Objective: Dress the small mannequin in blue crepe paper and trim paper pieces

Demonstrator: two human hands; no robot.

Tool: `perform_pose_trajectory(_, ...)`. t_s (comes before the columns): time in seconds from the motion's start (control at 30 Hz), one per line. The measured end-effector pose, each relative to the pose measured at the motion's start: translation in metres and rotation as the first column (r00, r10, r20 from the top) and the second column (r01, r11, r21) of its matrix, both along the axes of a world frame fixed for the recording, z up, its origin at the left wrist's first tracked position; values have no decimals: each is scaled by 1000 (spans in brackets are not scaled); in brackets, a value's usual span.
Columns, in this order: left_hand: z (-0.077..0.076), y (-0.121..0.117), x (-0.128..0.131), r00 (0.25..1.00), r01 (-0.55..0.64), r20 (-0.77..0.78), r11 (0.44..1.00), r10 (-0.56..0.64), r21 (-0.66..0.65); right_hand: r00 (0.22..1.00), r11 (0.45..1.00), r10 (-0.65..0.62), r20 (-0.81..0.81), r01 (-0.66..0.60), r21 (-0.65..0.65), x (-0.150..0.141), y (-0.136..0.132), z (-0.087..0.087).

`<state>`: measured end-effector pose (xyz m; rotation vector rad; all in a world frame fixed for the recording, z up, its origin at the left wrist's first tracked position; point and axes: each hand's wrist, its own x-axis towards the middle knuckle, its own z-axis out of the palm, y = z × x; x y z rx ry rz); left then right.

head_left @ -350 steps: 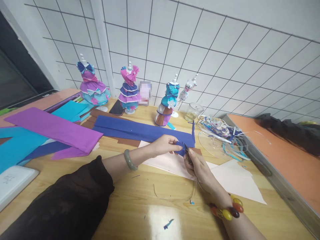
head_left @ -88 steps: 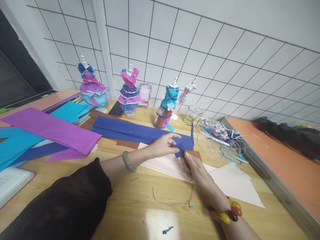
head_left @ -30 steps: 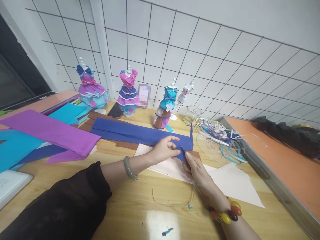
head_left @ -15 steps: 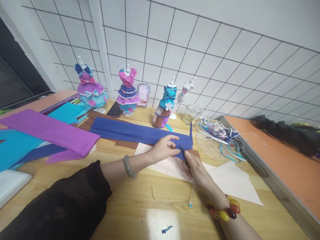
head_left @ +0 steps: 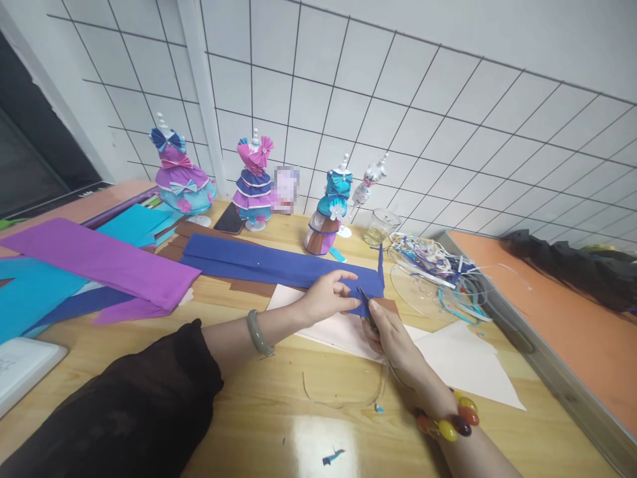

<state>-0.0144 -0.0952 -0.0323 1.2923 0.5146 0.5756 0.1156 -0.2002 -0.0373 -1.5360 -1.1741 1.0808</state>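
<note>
My right hand [head_left: 391, 332] is closed around a small pair of dark scissors [head_left: 364, 297], whose blade tips point up and left over the blue crepe paper. My left hand [head_left: 328, 295] has its fingers and thumb curled together at the near edge of the long, folded blue crepe paper [head_left: 259, 260] and grips it just left of the blades. Below the hands lies pale pink paper [head_left: 334, 334], and brown paper [head_left: 391, 307] shows from under the blue sheet. How far the blades have closed on the blue sheet cannot be made out.
Purple crepe paper [head_left: 107, 255] and turquoise sheets [head_left: 40, 289] pile up on the left. Behind stand several small dress forms, one in a teal dress [head_left: 338, 189], and a glass cup [head_left: 382, 224]. Tangled ribbon scraps [head_left: 430, 255] lie right, beside an orange-lined tray [head_left: 547, 292].
</note>
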Motion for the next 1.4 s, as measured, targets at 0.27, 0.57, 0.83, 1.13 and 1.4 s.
perform_pose_trajectory(0.27,0,1,0,1000,-9,2,1000,9,17,1000,1000,0,24,0,8,0,1,0)
perform_pose_trajectory(0.57,1,1,0,1000,-21,-7,999,22,44,1000,1000,11,-8,-11,-12,3,2,-5)
perform_pose_trajectory(0.83,0,0,0,1000,-4,-24,999,5,34,999,1000,-24,-21,24,-4,0,1,-1)
perform_pose_trajectory(1.13,2,0,-1,999,-8,-31,999,10,40,999,1000,-18,-28,17,-5,1,2,-2)
perform_pose_trajectory(1.4,2,0,0,1000,4,-30,999,-3,33,999,1000,-29,-29,29,-3,0,1,-3)
